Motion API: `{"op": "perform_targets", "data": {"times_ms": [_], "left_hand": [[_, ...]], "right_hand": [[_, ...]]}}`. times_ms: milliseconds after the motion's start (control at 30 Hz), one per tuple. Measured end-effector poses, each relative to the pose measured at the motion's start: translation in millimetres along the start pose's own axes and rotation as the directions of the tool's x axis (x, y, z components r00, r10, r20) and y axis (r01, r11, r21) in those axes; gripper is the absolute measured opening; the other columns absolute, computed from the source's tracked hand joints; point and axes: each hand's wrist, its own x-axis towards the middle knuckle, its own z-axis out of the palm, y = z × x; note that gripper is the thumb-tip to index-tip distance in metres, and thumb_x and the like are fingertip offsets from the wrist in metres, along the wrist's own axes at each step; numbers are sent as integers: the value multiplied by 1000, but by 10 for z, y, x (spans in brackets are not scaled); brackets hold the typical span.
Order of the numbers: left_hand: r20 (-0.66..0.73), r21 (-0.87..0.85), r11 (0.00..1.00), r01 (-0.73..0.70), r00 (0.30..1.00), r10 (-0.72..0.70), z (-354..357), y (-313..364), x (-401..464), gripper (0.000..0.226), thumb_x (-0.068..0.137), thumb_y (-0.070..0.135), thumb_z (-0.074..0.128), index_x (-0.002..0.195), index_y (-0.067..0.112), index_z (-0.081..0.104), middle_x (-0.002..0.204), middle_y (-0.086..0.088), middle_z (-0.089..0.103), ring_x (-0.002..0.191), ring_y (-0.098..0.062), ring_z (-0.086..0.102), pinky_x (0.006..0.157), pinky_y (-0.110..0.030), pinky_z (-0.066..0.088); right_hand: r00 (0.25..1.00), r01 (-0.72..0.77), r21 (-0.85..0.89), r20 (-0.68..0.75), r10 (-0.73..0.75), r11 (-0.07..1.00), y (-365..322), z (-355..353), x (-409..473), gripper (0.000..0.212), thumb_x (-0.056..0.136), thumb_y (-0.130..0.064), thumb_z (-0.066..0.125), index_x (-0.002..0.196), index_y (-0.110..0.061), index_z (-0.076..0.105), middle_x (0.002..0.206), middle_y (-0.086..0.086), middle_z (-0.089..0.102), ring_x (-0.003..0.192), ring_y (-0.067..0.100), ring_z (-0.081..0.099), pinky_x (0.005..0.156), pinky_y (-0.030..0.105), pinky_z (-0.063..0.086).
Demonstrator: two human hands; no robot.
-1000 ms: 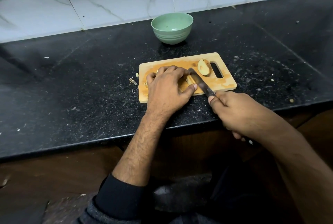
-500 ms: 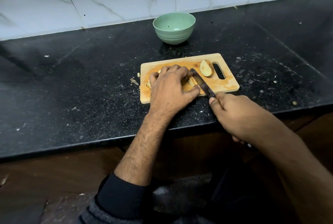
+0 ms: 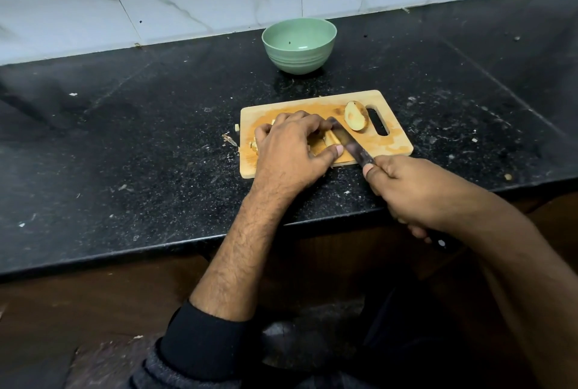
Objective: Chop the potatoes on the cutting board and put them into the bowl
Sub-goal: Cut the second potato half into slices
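Since a second ago almost nothing has shifted: my knife still lies across the potato with the blade in nearly the same line, and my left hand has kept its hold. That left hand is curled over the potato piece near the middle of the cutting board, fingers bent on top and the thumb pressed against the near side, just beside the blade. My right hand is wrapped tight round the knife's dark handle at about four o'clock from the board, forefinger tip up near the base of the blade, the handle's end poking out behind my fingers. A potato half sits cut face up at the board's one o'clock, beside the handle slot. Small cut bits show by my left hand's nine o'clock edge, with scraps on the black counter just off the board. At twelve o'clock, well apart from the board, stands the green bowl, with only a dark speck inside. I can read no writing or brand on anything.
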Motion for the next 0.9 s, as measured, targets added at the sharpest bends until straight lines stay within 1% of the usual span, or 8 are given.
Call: {"op": "perform_targets", "data": {"times_ms": [67,200,267,433,500,567,767,900], "left_hand": [[7,-14,1000,7,1000,-7,-9,0,9,40,82,56,72,116,37,67,109,20,60,112,-8,46,92,-35,20],[2,-43,999,18,1000,-18,-8,1,10,40,81,54,74,117,37,68,110,21,60,113,-8,47,97,-38,23],[3,-43,999,20,1000,-20,-6,3,17,41,81,54,75,118,37,68,112,20,61,113,-7,47,96,-37,23],[5,-46,999,17,1000,-17,-10,-11,26,43,80,54,76,119,38,67,111,20,61,114,-7,47,93,-36,22],[1,-44,999,18,1000,-18,-5,-7,21,42,80,55,75,119,38,67,112,20,61,113,-8,47,93,-36,23],[-6,-44,999,22,1000,-22,-5,2,13,42,80,55,75,118,39,67,113,21,62,114,-7,47,92,-36,22],[-53,-11,1000,10,999,-11,17,3,-36,40,81,58,72,115,37,67,115,22,62,116,-7,45,93,-36,21],[-59,5,1000,4,998,-4,19,7,-45,41,81,59,70,115,36,67,117,21,62,118,-8,45,92,-34,18]], "right_hand": [[1000,-8,9,25,8,1000,-9,-32,13,28,108,-44,32,89,-30,46,46,2,54,36,18,53,39,27,47],[998,-29,1,60,28,1000,-55,-66,12,24,109,-43,32,108,-26,49,42,1,52,31,15,49,36,25,44],[997,-30,-10,70,30,1000,-85,-83,6,25,109,-43,31,112,-25,49,42,0,52,32,15,49,37,25,45],[998,-42,-57,42,45,997,-168,-55,61,30,109,-41,32,124,-22,50,40,-1,53,31,14,51,36,24,44],[998,-44,-33,36,45,998,-171,-36,82,31,109,-41,33,126,-23,51,37,-3,51,30,13,50,34,23,43],[998,-44,-17,38,45,999,-163,-39,74,32,109,-41,32,129,-24,50,42,-1,51,30,13,48,32,21,41],[997,-33,-114,70,41,993,-10,-41,-121,28,109,-42,30,113,-23,51,53,5,61,37,16,57,38,25,48],[996,-48,-173,64,60,984,62,-44,-232,27,109,-41,29,107,-24,51,53,5,62,34,16,56,37,24,47]]}}
